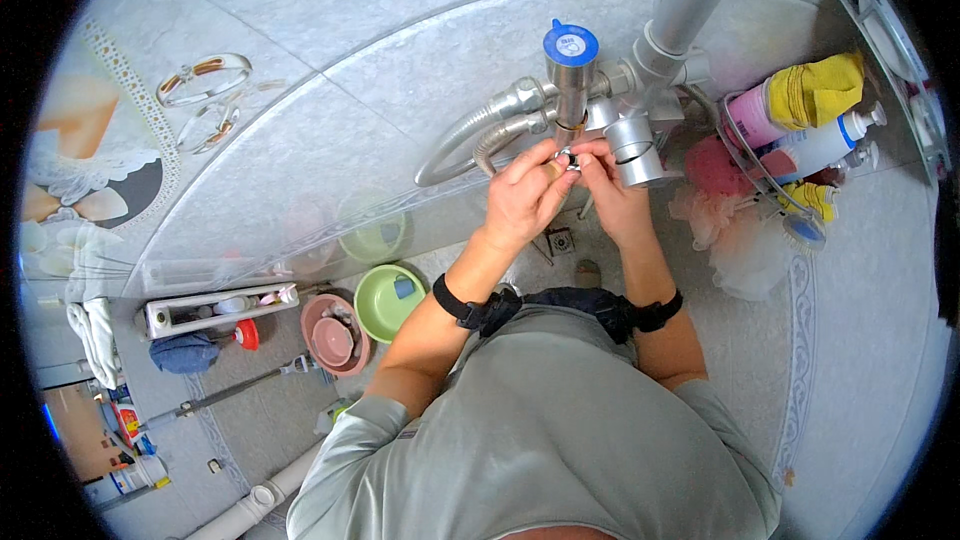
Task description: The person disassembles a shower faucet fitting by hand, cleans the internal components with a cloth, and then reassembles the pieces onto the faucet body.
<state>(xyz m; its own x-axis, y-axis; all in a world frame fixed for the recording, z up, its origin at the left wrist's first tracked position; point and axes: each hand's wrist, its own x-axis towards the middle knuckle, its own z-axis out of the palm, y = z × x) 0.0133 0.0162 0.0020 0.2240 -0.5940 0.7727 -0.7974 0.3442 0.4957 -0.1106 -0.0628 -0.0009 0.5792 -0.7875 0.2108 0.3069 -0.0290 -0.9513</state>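
Note:
In front of the tiled wall, my left hand (523, 196) and my right hand (616, 198) meet fingertip to fingertip. Both pinch a small silver-and-black fitting (570, 159), partly covered by the fingers; its exact kind is too small to make out. Just above it is the lower end of an upright metal pipe body (571, 95) topped with a round blue cap (571, 44). Beside my left hand, flexible metal hoses (450, 145) loop out to the left. A silver cylindrical fitting (633, 150) hangs close to my right fingers.
A thick grey pipe (690, 5) rises at the upper right. Farther right, a wire rack (742, 140) holds bottles and yellow cloths (815, 90), with mesh bath puffs (750, 252) below. On the floor to the left stand a green basin (378, 318), pink basins (312, 345) and a white rack (190, 312).

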